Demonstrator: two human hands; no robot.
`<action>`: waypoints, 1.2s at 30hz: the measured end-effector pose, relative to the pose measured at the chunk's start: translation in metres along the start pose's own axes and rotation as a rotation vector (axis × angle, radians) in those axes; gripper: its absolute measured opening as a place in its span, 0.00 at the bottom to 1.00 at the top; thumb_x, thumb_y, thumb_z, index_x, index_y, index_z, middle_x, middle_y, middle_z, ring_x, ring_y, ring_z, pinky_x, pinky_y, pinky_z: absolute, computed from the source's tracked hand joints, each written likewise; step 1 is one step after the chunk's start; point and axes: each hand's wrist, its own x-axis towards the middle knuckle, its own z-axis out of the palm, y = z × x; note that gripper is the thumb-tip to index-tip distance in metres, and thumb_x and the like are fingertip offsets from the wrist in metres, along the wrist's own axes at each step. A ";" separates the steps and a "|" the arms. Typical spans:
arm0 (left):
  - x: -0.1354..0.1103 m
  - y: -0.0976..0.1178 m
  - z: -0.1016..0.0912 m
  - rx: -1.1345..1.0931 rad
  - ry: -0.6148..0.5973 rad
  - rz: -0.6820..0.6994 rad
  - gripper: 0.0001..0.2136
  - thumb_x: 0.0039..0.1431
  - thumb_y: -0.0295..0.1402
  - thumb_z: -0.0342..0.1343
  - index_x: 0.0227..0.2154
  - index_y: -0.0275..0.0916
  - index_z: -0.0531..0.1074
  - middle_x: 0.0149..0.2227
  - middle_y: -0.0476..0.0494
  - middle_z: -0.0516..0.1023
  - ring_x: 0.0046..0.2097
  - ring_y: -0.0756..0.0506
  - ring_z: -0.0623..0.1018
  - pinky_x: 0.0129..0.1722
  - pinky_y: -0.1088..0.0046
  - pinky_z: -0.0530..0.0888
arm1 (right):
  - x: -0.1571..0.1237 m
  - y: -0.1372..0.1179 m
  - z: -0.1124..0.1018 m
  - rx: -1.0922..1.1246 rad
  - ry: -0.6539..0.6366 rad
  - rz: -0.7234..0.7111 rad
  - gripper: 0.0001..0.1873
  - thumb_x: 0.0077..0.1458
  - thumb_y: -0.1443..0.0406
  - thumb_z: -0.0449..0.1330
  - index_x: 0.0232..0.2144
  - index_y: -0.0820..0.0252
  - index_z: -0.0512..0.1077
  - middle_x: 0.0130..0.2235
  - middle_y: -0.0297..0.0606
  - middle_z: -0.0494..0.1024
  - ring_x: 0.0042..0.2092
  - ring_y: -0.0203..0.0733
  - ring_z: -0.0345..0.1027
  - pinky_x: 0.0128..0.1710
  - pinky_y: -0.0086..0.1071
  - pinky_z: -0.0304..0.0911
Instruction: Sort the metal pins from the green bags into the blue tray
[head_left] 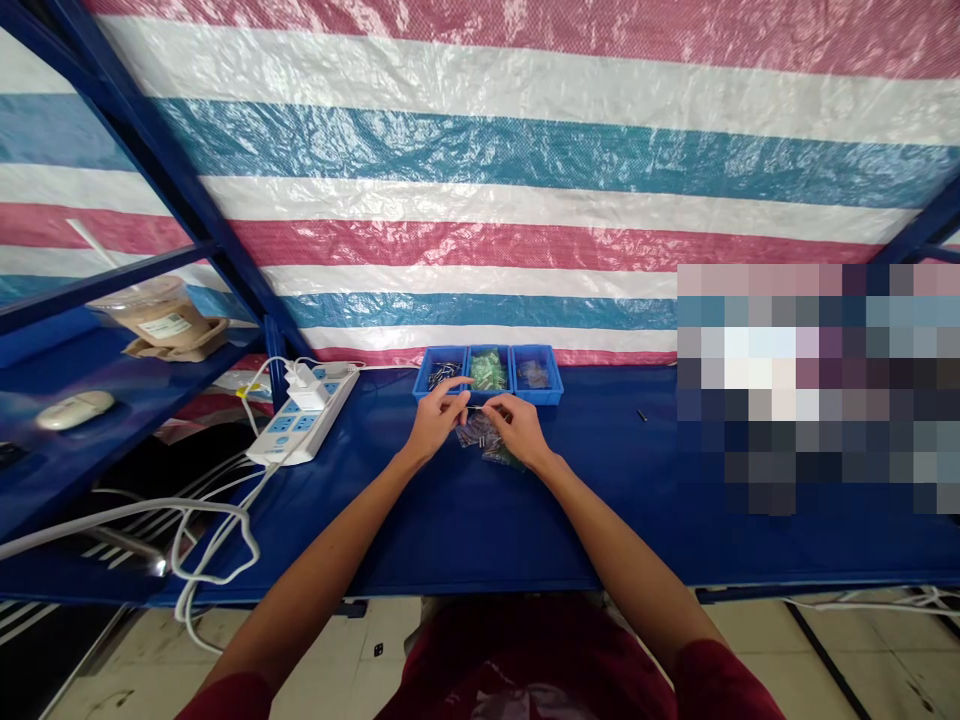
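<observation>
My left hand (pixel 436 420) and my right hand (pixel 519 428) meet over the table just in front of three blue bins. Between their fingertips is a small thin piece (pixel 474 407), too small to name; each hand pinches one end. My left index finger is stretched out above the pinch. Under the hands lie small clear plastic bags (pixel 480 432) with little dark and metallic parts on them. The left bin (pixel 420 388) contains dark metallic pieces, the middle bin (pixel 489 394) greenish packets, and the right bin (pixel 541 398) clear bags.
A white power strip (pixel 298 445) with plugs and looping cables (pixel 217 570) lies to the left. Beyond it, a blue shelf (pixel 150 410) carries a drink cup (pixel 161 325) and a white mouse (pixel 75 410). One small dark piece (pixel 642 415) rests on the table at right, near a blurred area.
</observation>
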 end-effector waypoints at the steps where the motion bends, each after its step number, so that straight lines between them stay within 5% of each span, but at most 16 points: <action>1: 0.001 -0.001 0.000 -0.024 0.023 -0.004 0.19 0.62 0.44 0.52 0.48 0.36 0.72 0.19 0.53 0.69 0.17 0.54 0.64 0.18 0.78 0.62 | 0.000 0.000 0.000 0.008 0.021 0.018 0.14 0.59 0.57 0.53 0.29 0.58 0.72 0.29 0.37 0.75 0.28 0.37 0.66 0.30 0.30 0.62; 12: 0.002 -0.010 0.001 0.140 0.006 0.164 0.12 0.57 0.41 0.58 0.33 0.39 0.80 0.36 0.41 0.79 0.32 0.47 0.76 0.28 0.73 0.72 | 0.000 0.004 0.001 0.114 0.082 0.090 0.15 0.59 0.55 0.53 0.28 0.58 0.71 0.22 0.31 0.69 0.22 0.35 0.63 0.27 0.29 0.60; 22: 0.000 -0.007 0.008 0.041 0.070 0.082 0.13 0.55 0.42 0.60 0.31 0.36 0.77 0.34 0.43 0.78 0.24 0.52 0.72 0.22 0.76 0.70 | -0.001 0.002 0.004 0.066 -0.007 0.104 0.15 0.58 0.57 0.53 0.27 0.59 0.72 0.23 0.33 0.72 0.25 0.36 0.64 0.27 0.28 0.58; 30: 0.000 -0.004 0.004 -0.100 0.035 -0.049 0.11 0.57 0.41 0.56 0.32 0.36 0.70 0.30 0.45 0.78 0.21 0.52 0.71 0.19 0.77 0.65 | 0.001 0.007 0.002 0.039 0.108 0.140 0.16 0.58 0.58 0.52 0.29 0.60 0.75 0.24 0.35 0.74 0.27 0.39 0.67 0.28 0.29 0.60; 36: 0.001 -0.004 0.000 0.112 0.054 0.024 0.11 0.59 0.39 0.53 0.35 0.37 0.75 0.29 0.46 0.76 0.26 0.50 0.71 0.27 0.75 0.67 | 0.001 0.007 0.001 0.050 0.145 0.130 0.15 0.58 0.58 0.53 0.29 0.60 0.75 0.25 0.36 0.74 0.28 0.39 0.67 0.28 0.29 0.61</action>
